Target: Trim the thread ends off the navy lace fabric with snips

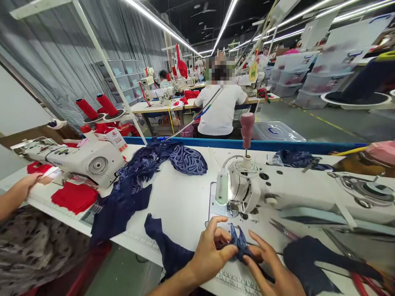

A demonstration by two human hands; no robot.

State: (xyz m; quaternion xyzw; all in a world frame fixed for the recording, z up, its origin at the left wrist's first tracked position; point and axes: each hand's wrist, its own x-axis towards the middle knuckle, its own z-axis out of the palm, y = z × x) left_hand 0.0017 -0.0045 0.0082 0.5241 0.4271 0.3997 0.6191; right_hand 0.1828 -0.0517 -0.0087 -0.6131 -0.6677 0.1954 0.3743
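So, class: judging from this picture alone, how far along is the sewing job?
Done: nothing visibly stitched; no finished pieces can be told apart. In hand: the left hand and right hand pinch a small navy lace piece in front of the sewing machine, not yet under its needle. Left: a heap of navy lace fabric lies on the table.

Right hand cut off at the wrist by the lower edge; left hand with forearm cropped there too. Small navy lace piece partly hidden between the fingers of both, shape unclear. Needle area of sewing machine masked by its white lamp. Co-worker's hand cropped at the left edge. Seated person with head blurred. Scissors cut off at bottom right.
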